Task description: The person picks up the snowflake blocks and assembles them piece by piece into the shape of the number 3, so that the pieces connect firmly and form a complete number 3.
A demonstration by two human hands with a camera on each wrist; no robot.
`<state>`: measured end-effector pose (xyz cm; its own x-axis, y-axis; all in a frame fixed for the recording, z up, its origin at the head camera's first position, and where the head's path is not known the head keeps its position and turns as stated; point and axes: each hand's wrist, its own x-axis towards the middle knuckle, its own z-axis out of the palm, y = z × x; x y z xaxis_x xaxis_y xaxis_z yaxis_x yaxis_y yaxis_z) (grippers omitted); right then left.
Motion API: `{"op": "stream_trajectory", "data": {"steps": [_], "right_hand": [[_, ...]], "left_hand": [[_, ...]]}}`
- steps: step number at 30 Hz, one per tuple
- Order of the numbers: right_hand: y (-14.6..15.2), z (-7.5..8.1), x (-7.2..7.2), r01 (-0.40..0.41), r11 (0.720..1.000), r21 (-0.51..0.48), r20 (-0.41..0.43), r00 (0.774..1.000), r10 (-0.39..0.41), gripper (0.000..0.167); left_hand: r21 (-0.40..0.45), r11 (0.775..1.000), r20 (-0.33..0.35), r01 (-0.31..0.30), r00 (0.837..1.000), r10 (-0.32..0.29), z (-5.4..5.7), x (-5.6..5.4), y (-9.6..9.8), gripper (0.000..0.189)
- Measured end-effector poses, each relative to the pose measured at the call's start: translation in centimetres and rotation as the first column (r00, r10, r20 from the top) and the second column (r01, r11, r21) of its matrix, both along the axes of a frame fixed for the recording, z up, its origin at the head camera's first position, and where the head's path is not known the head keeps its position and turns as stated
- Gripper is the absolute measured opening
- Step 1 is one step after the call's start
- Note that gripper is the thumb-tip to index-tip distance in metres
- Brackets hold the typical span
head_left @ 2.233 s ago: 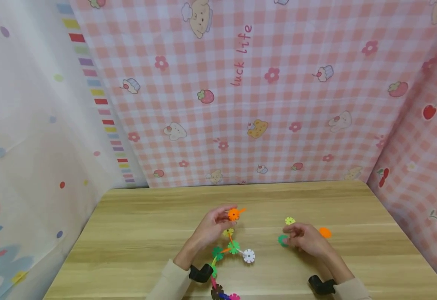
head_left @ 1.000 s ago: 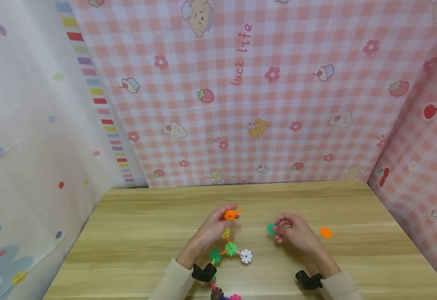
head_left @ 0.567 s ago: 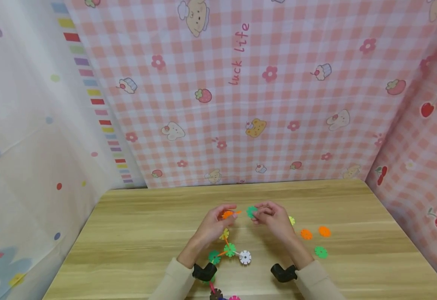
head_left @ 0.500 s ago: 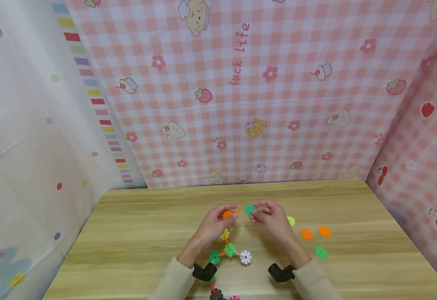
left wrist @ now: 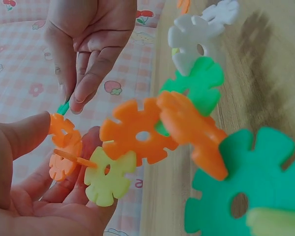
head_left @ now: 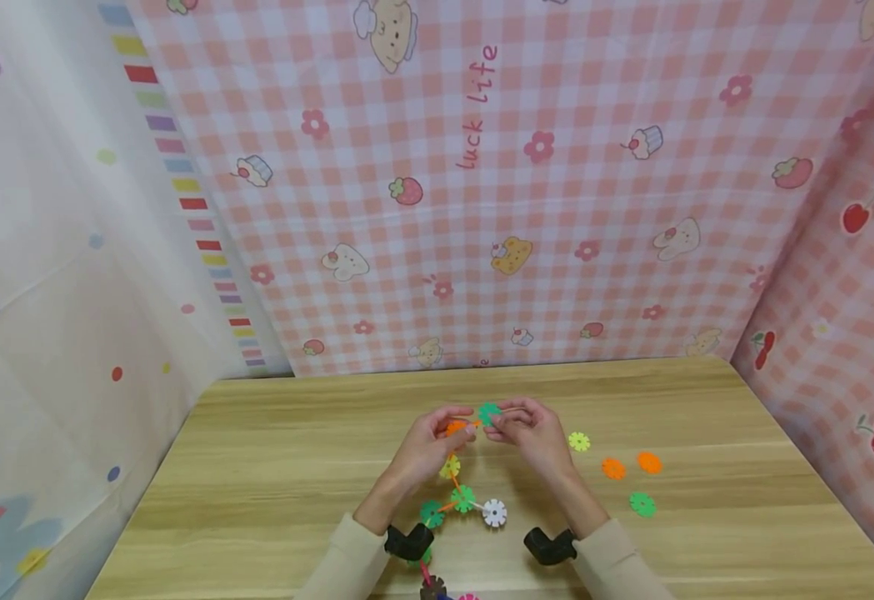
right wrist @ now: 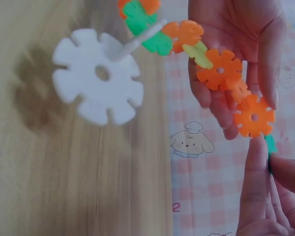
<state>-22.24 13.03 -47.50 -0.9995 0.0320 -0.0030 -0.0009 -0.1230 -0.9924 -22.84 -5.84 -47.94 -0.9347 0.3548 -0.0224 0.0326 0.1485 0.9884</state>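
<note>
pinching a green, flat, round, slotted plastic disc [head_left: 488, 413], the right hand [head_left: 536, 438] is holding it by one edge, thumb pressing against curled fingers, disc sticking out leftward. what's deciding things is how green is sitting against the orange, round, slotted plastic end disc [right wrist: 254, 117] of the linked chain of coloured plastic discs [head_left: 463, 499]: in the head view it's lying just up and right of it, touching or nearly so. can't tell whether the slots are meshing. round pieces, so no long axis; planes are mattering instead. green is showing its face in the head view and its edge in both wrist views, orange end disc is doing the reverse, so they're standing roughly crosswise, which is probably suiting a slot-to-slot push.

the left hand [head_left: 427, 444] is the nearer one to the chain: its thumb and bent fingers are gripping orange discs at that end. below it the chain is running down through a yellow, round, slotted plastic disc [head_left: 450, 466], with a white, round, slotted plastic disc [head_left: 494, 512] branching right.

coming move is likely calling for a short leftward push while the left hand is bracing; misaligned slots could be making it slip.
</note>
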Motion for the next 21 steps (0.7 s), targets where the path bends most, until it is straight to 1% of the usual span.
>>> {"op": "stream_trajectory", "data": {"steps": [9, 15, 18, 21], "right_hand": [[-0.34, -0.03, 0.22, 0.043, 0.999, -0.003, -0.036, 0.998, -0.043, 0.019], [-0.55, -0.03, 0.40, 0.022, 1.000, -0.022, -0.040, 0.999, -0.022, 0.020], [-0.62, -0.02, 0.49, 0.018, 0.999, -0.027, -0.038, 0.999, -0.019, 0.022], [-0.60, -0.08, 0.57, 0.022, 1.000, -0.009, -0.044, 0.999, -0.022, 0.024]], "left_hand": [[0.065, 0.998, 0.005, -0.006, 1.000, 0.006, 0.04, 0.12, 0.13, 0.033], [0.066, 0.998, -0.004, -0.015, 1.000, 0.015, 0.04, 0.17, 0.08, 0.032], [0.072, 0.997, 0.007, -0.017, 1.000, 0.017, 0.15, 0.21, 0.06, 0.032], [0.076, 0.997, 0.019, -0.019, 1.000, 0.018, 0.26, 0.23, 0.05, 0.030]]}}
